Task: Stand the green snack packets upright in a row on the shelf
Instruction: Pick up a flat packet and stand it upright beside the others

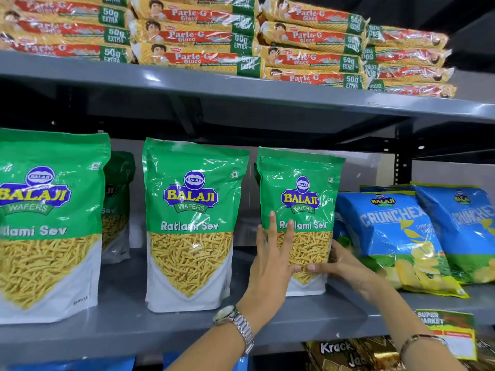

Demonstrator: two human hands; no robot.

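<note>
While three green snack packets stand upright along the front of a grey metal shelf (166,325), two bare hands hold the rightmost packet (301,199). Its label reads "Balaji Wafers" and "Ratlami Sev", above a clear window showing thin yellow fried strands.

The left hand (270,261) lies flat against this packet's front left side, fingers spread and pointing up, covering part of the word "Ratlami". A silver metal watch (235,324) sits on that wrist. The right hand (340,266) wraps the packet's lower right edge, thumb across the front, fingers hidden behind it. A thin bracelet (417,340) circles that wrist.

Left of the held packet, with a gap between, stands a second packet (191,207) with the same label. Further left is a third (45,210), cut off by the picture's edge, and a fourth green packet (117,194) stands behind it, deeper on the shelf.

Right of the held packet, just beside it, two blue Balaji packets (396,231) marked "Crunchex" lean backward.

Above the held packet, the upper shelf carries stacked yellow and red biscuit packs (192,36) reading "Parle-G Gluco" and "50g Extra".

Below and to the right, a green and yellow tag (444,319) on the shelf edge reads "Super Market", and a dark pack (337,352) shows "Krack".
</note>
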